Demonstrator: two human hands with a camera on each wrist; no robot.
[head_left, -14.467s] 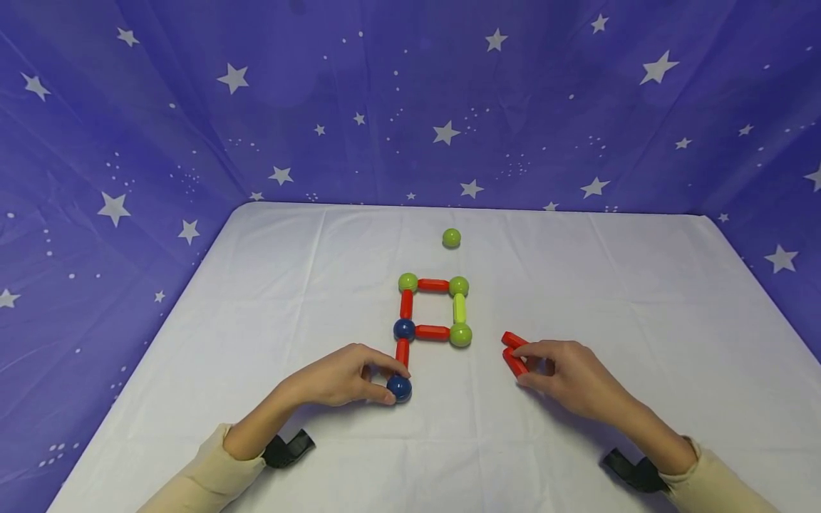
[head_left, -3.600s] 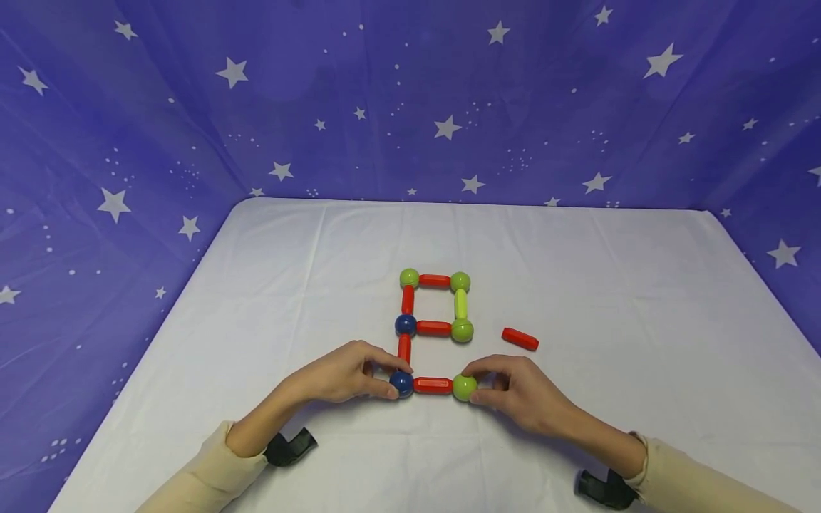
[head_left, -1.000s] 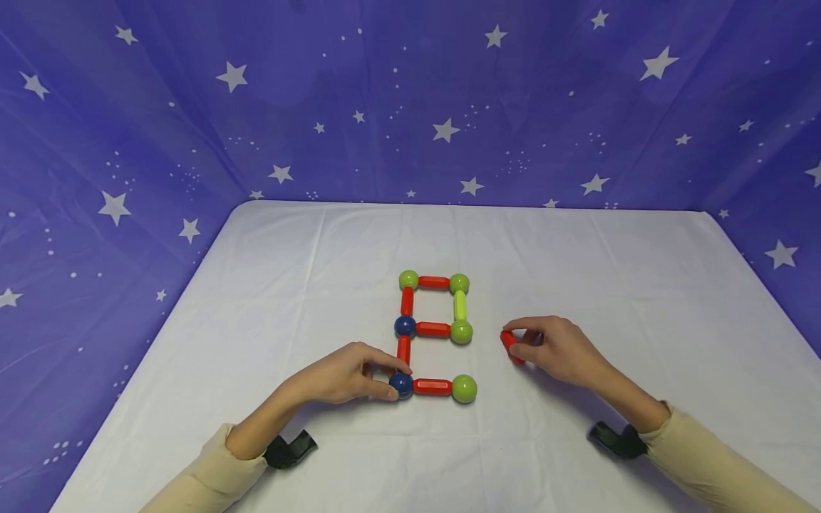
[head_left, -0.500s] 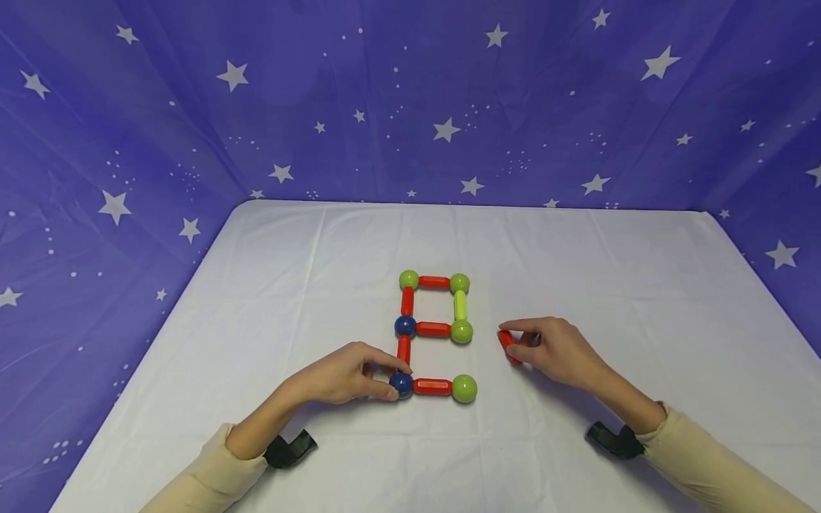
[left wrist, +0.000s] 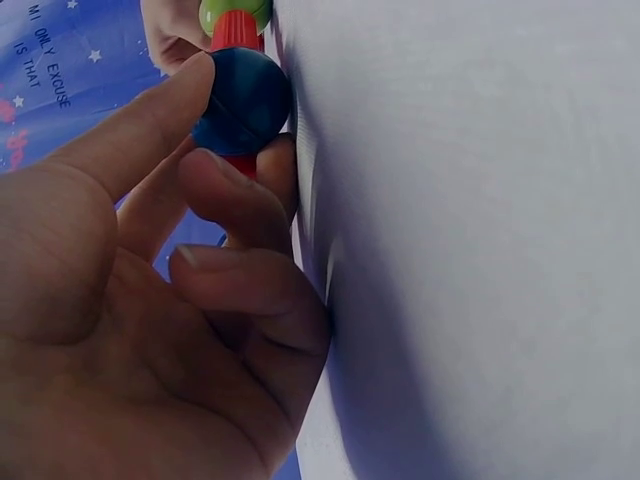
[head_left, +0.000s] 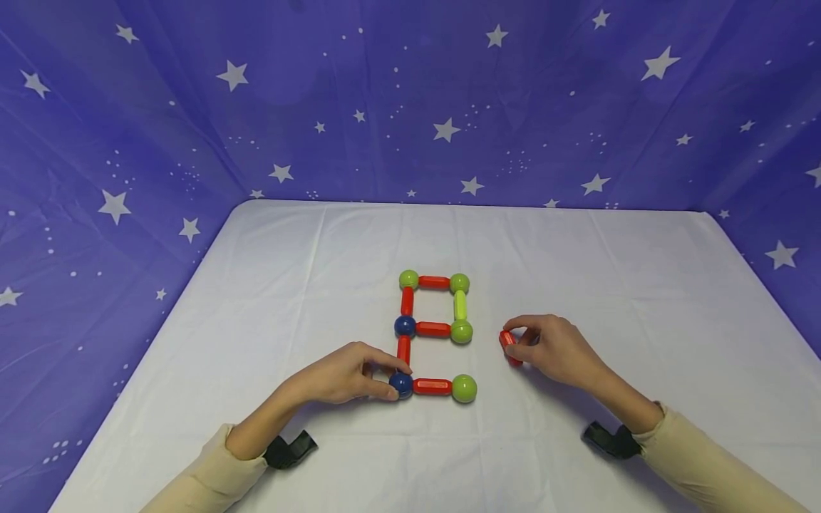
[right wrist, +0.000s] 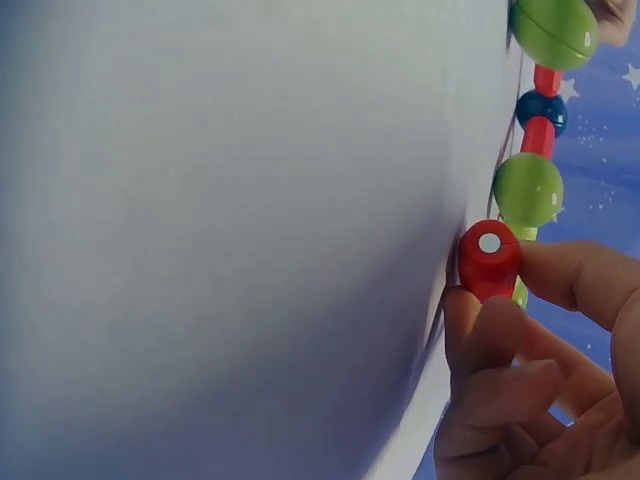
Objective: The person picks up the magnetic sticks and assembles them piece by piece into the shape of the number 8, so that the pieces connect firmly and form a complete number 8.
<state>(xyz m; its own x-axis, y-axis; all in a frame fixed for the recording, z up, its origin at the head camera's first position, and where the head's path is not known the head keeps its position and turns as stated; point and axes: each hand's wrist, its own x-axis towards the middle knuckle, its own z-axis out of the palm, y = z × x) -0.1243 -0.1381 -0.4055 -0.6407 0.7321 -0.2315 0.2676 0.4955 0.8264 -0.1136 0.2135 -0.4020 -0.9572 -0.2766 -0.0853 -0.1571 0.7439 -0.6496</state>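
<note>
My left hand (head_left: 349,374) pinches the near-left blue ball (head_left: 401,385) of a flat magnetic ball-and-rod figure; the left wrist view shows thumb and fingers around this blue ball (left wrist: 245,100). From that ball a red rod (head_left: 432,387) runs right to a green ball (head_left: 465,389). Another red rod (head_left: 403,350) leads back to a second blue ball (head_left: 405,326), one corner of a square with a yellow-green rod (head_left: 460,306) as its right side. Right of the figure and apart from it, my right hand (head_left: 558,349) pinches a loose red rod (head_left: 509,344); its end (right wrist: 489,245) faces the right wrist camera.
A white cloth covers the table (head_left: 288,285). Behind it hangs a blue curtain (head_left: 410,107) with stars. Black straps with small dark devices (head_left: 290,450) sit at both wrists.
The green ball from the back and one loose red rod have joined the figure's near side. My right hand has since left that ball for the other red rod. My left hand stays put.
</note>
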